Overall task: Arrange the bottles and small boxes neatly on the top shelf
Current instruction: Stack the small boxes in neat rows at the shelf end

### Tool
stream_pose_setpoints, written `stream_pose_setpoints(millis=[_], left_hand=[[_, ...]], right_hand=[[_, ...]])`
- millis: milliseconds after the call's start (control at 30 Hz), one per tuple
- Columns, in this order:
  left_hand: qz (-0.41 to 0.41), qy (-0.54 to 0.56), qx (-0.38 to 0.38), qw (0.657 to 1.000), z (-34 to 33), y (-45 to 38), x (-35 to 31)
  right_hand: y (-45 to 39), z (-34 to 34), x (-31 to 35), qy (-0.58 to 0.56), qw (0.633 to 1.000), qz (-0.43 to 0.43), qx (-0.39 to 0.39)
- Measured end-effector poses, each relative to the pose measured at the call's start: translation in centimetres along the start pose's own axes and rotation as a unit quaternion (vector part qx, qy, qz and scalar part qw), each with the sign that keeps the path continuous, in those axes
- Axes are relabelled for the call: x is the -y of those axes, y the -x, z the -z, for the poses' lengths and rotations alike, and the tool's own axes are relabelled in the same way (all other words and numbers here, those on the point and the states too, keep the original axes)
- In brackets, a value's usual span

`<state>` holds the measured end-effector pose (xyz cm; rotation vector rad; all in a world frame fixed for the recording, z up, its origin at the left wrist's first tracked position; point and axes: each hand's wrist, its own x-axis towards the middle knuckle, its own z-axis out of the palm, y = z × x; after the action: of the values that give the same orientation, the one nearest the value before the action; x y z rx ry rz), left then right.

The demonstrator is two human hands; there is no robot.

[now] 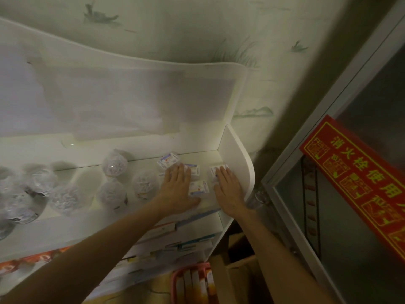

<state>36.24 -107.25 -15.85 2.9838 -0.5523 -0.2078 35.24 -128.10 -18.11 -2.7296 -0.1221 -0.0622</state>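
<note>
Presently both hands, left hand (175, 189) and right hand (228, 189), lie flat with fingers together, herding small boxes (198, 187) on the top shelf (210, 159); next, squaring them into rows beside the bottles (114, 164).

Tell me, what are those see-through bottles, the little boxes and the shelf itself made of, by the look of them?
Bottles: probably clear plastic, glinting and see-through.
Small boxes: likely printed cardboard, with flat faces and folded edges.
Top shelf: smooth white board, perhaps painted or laminated wood; the dim light leaves that open.
</note>
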Motion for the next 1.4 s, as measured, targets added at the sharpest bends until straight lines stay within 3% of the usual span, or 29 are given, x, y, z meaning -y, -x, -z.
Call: stream_pose_setpoints(millis=[200,367,600,800,933,1100,1400], left_hand=[[-0.049,-0.006,-0.043,0.998,0.5,0.5,-1.1],[-0.006,0.06,-0.131,0.99,1.6,-1.1,-0.5],[-0.016,0.057,-0.04,0.997,2.0,-3.1,1.5],[-0.005,0.113,-0.025,0.993,2.4,-3.2,1.7],[-0.005,0.125,-0.04,0.991,3.1,-3.2,1.7],[0.025,0.075,-0.119,0.99,4.1,-2.7,1.7],[0.02,0.041,-0.098,0.994,3.4,-2.5,2.2]], right_hand=[[0.2,0.0,-0.2,0.011,1.0,0.014,0.008],[0.1,-0.1,0.0,0.066,0.997,0.011,0.022],[0.2,0.1,0.4,0.099,0.995,0.008,0.02],[-0.1,-0.4,-0.2,0.093,0.995,0.002,0.039],[-0.1,-0.3,-0.2,0.095,0.995,0.0,0.042],[-0.1,-0.5,-0.2,0.095,0.995,0.001,0.04],[0.0,-0.4,0.0,0.093,0.995,-0.001,0.038]])
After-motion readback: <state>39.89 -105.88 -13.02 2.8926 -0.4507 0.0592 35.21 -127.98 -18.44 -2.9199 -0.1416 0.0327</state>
